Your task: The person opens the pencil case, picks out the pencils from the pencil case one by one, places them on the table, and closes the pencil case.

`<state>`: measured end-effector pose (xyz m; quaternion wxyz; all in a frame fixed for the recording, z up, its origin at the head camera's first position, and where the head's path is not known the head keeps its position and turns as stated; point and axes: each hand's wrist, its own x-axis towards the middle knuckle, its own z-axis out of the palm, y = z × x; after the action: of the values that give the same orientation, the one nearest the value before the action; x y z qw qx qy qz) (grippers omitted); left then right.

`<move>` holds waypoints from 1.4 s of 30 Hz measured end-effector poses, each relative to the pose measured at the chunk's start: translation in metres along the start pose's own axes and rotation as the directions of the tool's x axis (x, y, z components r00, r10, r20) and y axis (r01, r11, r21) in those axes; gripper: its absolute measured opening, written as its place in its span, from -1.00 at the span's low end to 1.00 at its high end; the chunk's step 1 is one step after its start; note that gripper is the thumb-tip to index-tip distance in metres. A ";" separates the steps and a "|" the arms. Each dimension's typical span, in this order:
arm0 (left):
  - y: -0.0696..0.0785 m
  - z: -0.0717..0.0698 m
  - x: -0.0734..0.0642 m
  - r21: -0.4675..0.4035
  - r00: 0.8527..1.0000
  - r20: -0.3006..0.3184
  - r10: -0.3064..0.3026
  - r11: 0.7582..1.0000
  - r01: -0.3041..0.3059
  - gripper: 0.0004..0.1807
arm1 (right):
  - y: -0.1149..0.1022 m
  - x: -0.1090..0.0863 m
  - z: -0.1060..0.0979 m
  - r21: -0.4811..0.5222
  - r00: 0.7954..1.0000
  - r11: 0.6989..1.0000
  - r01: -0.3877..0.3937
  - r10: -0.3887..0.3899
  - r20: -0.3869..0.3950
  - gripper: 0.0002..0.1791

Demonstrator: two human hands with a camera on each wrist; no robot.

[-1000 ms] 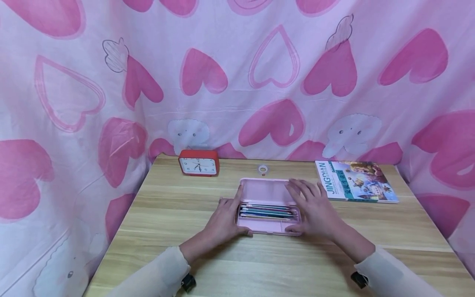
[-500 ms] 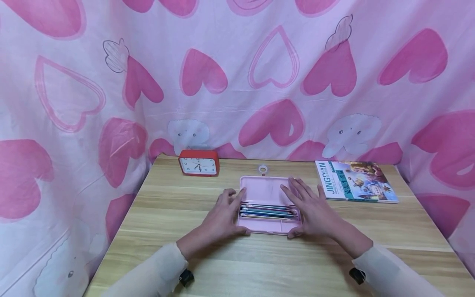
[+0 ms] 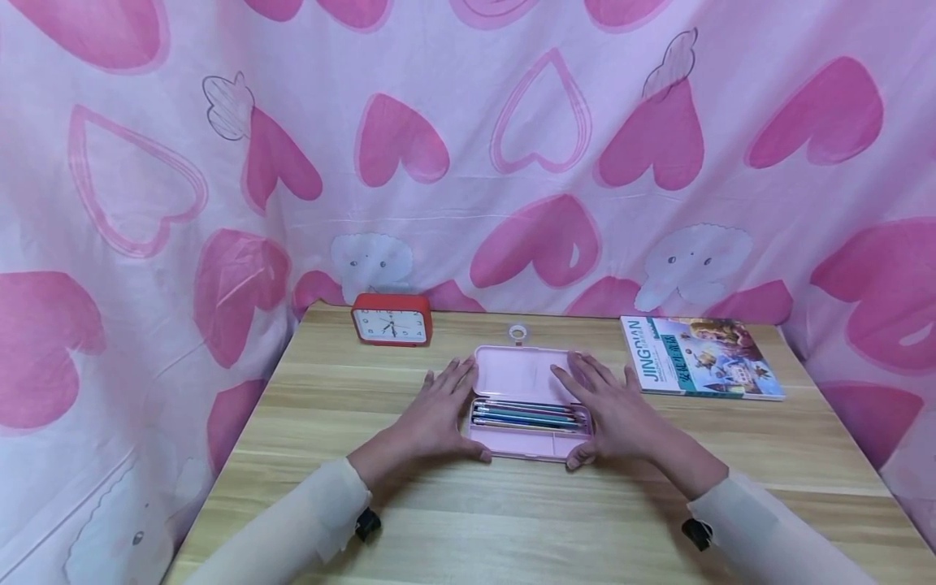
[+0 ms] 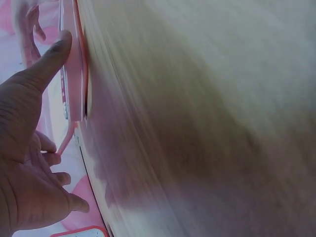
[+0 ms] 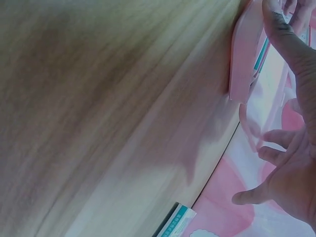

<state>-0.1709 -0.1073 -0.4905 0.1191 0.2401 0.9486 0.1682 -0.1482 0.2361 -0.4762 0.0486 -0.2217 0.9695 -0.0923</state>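
Note:
A pink pencil case lies on the wooden table with its lid raised at the back. Several pencils lie side by side in its middle section. My left hand is at the case's left end, fingers extended by the lid and thumb at the front corner. On the opposite end is my right hand, with spread fingers over the lid's right side and thumb at the front edge. In the left wrist view, the left thumb lies against the case. The right wrist view shows the case's pink side beside the right thumb.
A red clock stands at the back left of the table. Behind the case lies a small white ring-shaped roll. A book lies at the back right. A pink heart-patterned curtain hangs behind.
My left hand's fingers have spread and shifted slightly up along the lid's left side. The right thumb and forefinger have moved slightly left. The case lid stands slightly further back.

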 end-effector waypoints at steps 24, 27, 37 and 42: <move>-0.015 0.002 0.004 -0.074 0.993 0.120 0.007 0.997 0.001 0.53 | 0.007 0.009 0.001 0.167 0.993 0.986 -0.015 -0.006 0.121 0.46; -0.014 0.000 0.004 -0.098 0.993 0.122 0.013 0.995 -0.001 0.53 | 0.005 0.010 0.000 0.151 0.992 0.988 -0.017 -0.002 0.122 0.38; -0.013 0.000 0.005 -0.106 0.991 0.135 0.014 0.994 0.001 0.54 | -0.021 0.021 0.002 0.109 0.995 0.989 0.104 -0.104 -0.004 -0.54; -0.011 0.000 0.006 -0.111 0.991 0.134 0.012 0.994 0.003 0.53 | -0.029 0.024 0.007 0.028 0.986 0.987 0.157 -0.155 -0.061 -0.68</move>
<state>-0.1807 -0.1132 -0.4954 0.1954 0.2459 0.9272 0.2041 -0.1569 0.1983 -0.4781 0.0165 -0.2931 0.9486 -0.1183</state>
